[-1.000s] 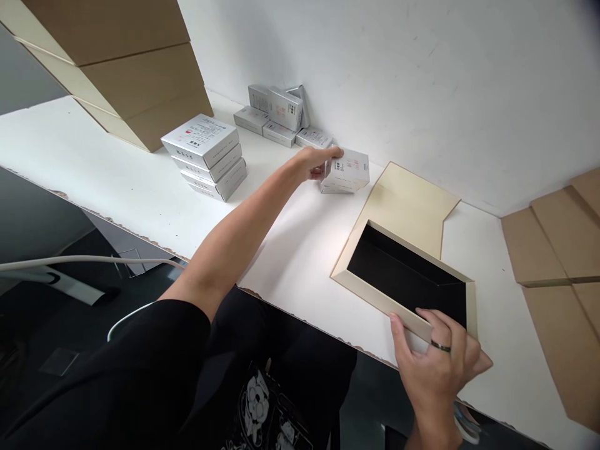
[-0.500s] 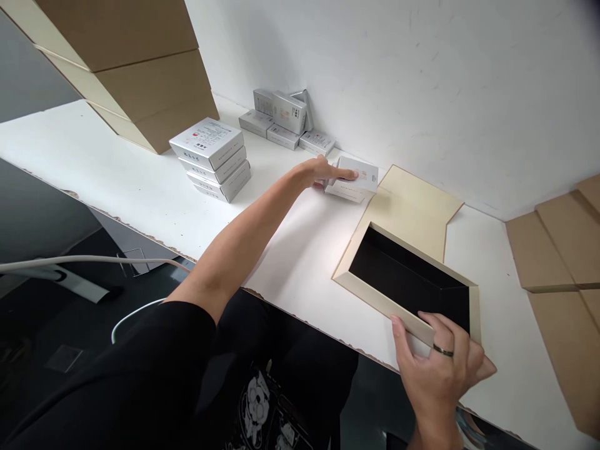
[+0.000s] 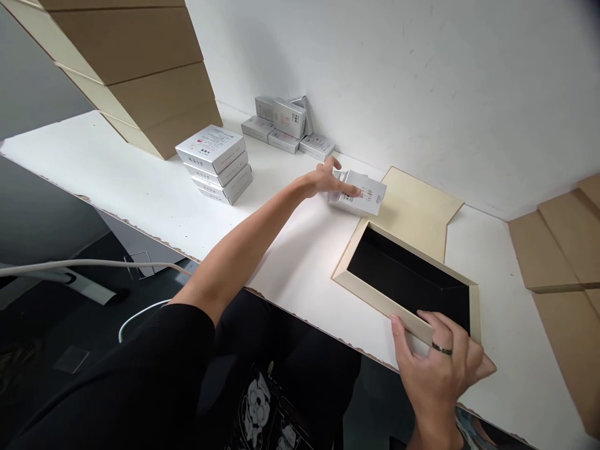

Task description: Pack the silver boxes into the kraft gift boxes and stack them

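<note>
1. Clock read from mid-view, twelve at top. Left hand at one o'clock, close to centre, at the near-left end of a printed silver carton.
2. Left fingers spread: one lies extended, its tip on the carton's printed face; another is raised clear of it. Remaining fingers hidden; cannot tell whether they close around the carton.
3. Carton at two o'clock, tilted, its right end over the edge of the cream lid flap. A further silver edge shows behind it; cannot tell if this is a second carton.
4. Right hand at four o'clock, in a narrow hold on the near wall of the open cream box. Thumb against the outer face, fingers bent over the rim, tips inside. Dark ring on one finger.
5. Open box also toward four o'clock, lined black, flap laid out beyond it on the white tabletop.
6. Neat stack of silver cartons at ten o'clock. Looser pile of silver cartons between eleven and twelve, near the white wall.
7. Tall stack of tan boxes farther out at ten. Brown boxes at three.
</note>
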Available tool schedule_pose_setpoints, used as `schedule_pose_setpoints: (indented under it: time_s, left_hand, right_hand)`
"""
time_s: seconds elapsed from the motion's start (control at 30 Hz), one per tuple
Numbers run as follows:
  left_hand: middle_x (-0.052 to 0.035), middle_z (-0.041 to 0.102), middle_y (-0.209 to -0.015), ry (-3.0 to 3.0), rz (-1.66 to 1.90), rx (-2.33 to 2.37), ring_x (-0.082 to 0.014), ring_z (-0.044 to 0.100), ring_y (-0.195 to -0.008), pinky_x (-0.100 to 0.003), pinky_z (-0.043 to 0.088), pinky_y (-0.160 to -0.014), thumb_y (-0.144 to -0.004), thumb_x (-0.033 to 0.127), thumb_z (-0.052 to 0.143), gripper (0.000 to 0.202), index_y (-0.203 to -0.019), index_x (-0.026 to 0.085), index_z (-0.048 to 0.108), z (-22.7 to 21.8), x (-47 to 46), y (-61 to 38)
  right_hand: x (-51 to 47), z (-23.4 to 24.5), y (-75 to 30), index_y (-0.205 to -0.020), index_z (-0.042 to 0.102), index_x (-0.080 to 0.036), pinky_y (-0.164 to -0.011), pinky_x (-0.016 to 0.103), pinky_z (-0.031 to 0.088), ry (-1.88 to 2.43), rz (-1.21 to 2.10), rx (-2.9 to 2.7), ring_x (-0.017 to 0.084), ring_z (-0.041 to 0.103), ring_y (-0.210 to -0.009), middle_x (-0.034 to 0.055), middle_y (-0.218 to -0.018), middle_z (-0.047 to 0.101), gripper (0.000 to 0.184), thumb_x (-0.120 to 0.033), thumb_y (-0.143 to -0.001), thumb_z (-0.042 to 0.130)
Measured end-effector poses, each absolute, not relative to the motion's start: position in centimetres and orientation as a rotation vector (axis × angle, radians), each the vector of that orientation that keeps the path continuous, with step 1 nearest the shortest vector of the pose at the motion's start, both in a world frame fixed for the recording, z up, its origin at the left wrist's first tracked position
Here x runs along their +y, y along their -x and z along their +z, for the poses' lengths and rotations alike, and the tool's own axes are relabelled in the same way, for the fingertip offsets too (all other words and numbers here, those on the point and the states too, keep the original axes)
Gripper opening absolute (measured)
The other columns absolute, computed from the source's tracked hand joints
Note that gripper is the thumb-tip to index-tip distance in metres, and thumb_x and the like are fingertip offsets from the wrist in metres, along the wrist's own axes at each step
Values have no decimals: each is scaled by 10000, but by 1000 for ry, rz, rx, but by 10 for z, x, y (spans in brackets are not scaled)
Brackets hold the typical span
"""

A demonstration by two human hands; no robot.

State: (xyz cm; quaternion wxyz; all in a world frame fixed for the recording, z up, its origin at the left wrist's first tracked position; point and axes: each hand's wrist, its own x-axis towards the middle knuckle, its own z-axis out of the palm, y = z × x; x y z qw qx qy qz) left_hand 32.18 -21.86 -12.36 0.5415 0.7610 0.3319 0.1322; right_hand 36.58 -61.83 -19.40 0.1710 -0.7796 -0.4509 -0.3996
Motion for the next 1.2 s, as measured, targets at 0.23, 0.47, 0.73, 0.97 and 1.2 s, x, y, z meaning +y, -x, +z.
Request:
schedule_pose_setpoints:
  time_s: [0.23,0.47,0.73,0.97,1.2]
  left_hand:
    - [-218,277,-1511,-1964,499,694,-380,424,-1390,-534,450,-1154,-453,443,976,1344,-1519,167,205,-139,-257,-309]
    - [-152,420,-1372,-2172,555,690,-324,532,-1161,-558,527,-1051,-665,350,852,847,-1359,183,397,-133,-310,-232]
    - [-114,459,-1382,-2304,519,735,-281,574,-1154,-501,578,-1009,-802,306,827,712,-1357,237,387,-132,-341,-149]
    - [-123,430,-1499,-2245,558,586,-300,540,-1350,-521,533,-1140,-964,218,682,651,-1510,311,340,-147,-359,-116]
    - [-126,340,-1613,-2156,547,519,-343,365,-1544,-592,398,-1272,-960,155,657,658,-1519,341,364,-152,-361,-111]
  right_hand:
    - [-616,-194,-368,-1099,630,-201,-796,389,341,2191,-1214,-1318,256,580,-869,79,-980,743,368,-253,-810,853]
    - [-618,-194,-370,-1111,618,-206,-793,402,352,2192,-1222,-1349,272,586,-870,90,-987,740,399,-293,-807,861]
    - [-626,-190,-365,-1218,601,-227,-840,455,384,2250,-1055,-1363,313,601,-910,108,-1018,724,447,-317,-849,837]
    - [-613,-126,-357,-1514,442,-264,-988,548,443,2124,-506,-1608,392,632,-1182,166,-1290,653,589,-377,-989,683]
    - [-454,-56,-378,-1430,526,-315,-1021,422,488,1936,204,-2177,290,577,-1311,70,-1408,631,389,-362,-1044,536]
